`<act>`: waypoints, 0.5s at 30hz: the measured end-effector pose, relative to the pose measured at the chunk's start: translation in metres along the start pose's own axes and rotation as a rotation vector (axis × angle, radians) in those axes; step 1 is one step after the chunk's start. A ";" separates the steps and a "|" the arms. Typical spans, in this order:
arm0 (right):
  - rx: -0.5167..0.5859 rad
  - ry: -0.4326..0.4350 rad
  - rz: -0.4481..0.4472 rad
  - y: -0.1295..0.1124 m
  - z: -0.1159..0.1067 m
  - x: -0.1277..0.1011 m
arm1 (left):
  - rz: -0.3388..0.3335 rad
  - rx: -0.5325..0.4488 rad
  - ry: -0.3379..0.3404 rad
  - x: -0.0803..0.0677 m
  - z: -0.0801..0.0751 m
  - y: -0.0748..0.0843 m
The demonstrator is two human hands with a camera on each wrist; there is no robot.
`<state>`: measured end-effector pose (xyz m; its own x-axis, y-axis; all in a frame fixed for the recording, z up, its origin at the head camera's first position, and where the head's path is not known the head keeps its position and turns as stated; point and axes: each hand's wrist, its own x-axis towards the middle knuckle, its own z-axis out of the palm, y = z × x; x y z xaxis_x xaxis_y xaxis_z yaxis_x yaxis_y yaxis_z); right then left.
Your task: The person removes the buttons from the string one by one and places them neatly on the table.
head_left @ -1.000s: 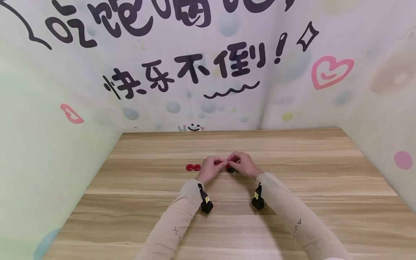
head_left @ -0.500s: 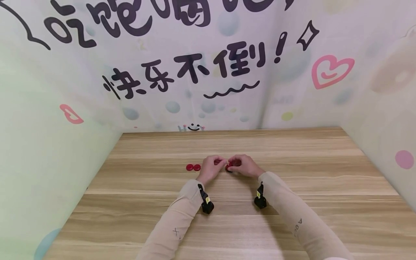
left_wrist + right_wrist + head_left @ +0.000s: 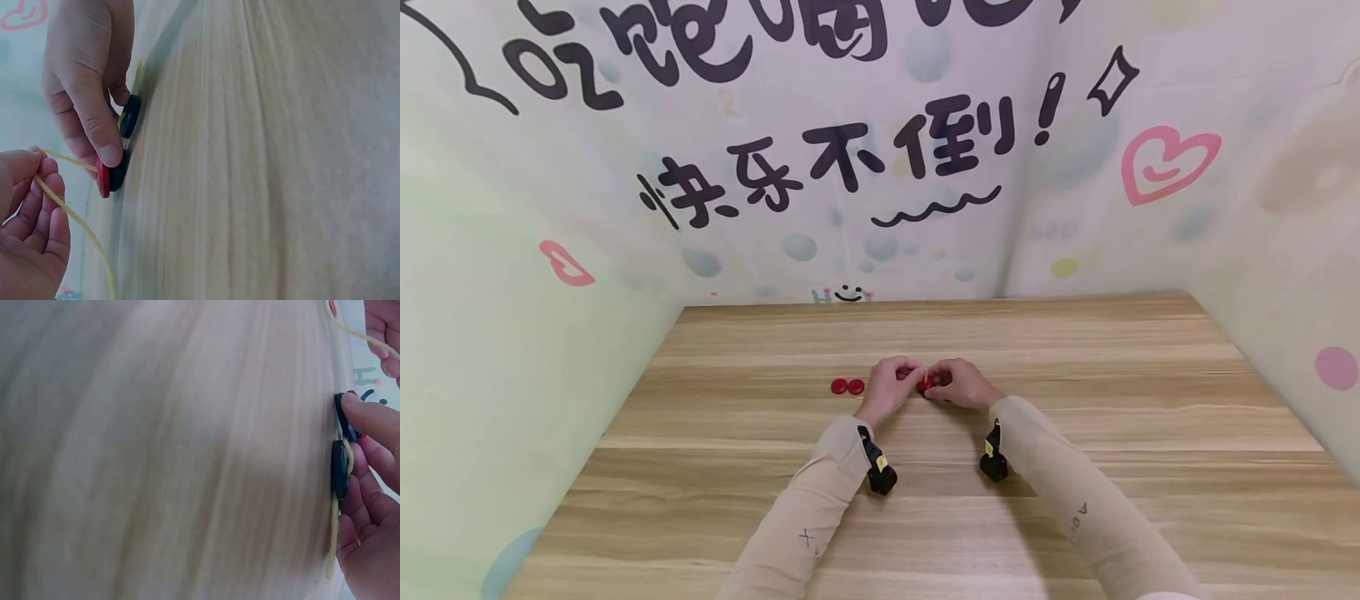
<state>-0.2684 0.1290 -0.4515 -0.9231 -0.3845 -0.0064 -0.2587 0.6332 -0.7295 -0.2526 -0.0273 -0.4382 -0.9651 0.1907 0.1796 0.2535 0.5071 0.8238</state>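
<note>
A red button (image 3: 103,178) stands on edge against the worktop (image 3: 1075,433) at mid-table, with a dark button (image 3: 130,116) just beyond it in the left wrist view; a yellow cord (image 3: 69,212) runs from them. The right hand (image 3: 958,383) presses the red button with a fingertip and curls its fingers (image 3: 100,134) about both buttons. The left hand (image 3: 891,385) pinches the cord between curled fingers (image 3: 37,187) just left of the buttons.

Against a second ago, the right hand sits lower, closer to the worktop, and the two hands stand a little nearer each other; the dark button that showed under the right hand then is now covered in the head view, where only a spot of red peeps between the hands. Two loose red buttons (image 3: 847,386) lie side by side to the left of the left hand, unmoved.

In the right wrist view two dark buttons (image 3: 340,469) appear edge-on with the cord across them, much of the frame blurred. Whether the cord passes through the button holes cannot be told. The cord's near end runs out of the left wrist view.
</note>
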 end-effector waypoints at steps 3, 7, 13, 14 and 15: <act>-0.001 -0.007 0.004 0.000 0.002 0.002 | -0.001 -0.014 -0.001 -0.001 -0.001 0.000; -0.003 -0.011 -0.003 -0.001 0.004 0.004 | 0.018 -0.025 0.002 -0.001 -0.002 -0.002; 0.012 -0.004 -0.033 -0.003 0.004 0.004 | -0.010 -0.044 -0.002 -0.001 -0.007 -0.006; 0.021 -0.004 -0.032 -0.003 0.005 0.004 | -0.022 -0.044 -0.005 -0.002 -0.008 -0.006; 0.028 -0.005 -0.036 -0.003 0.005 0.004 | -0.031 -0.043 -0.006 -0.002 -0.009 -0.006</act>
<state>-0.2703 0.1222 -0.4524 -0.9120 -0.4099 0.0170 -0.2835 0.5998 -0.7483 -0.2529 -0.0383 -0.4391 -0.9719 0.1811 0.1505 0.2206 0.4761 0.8513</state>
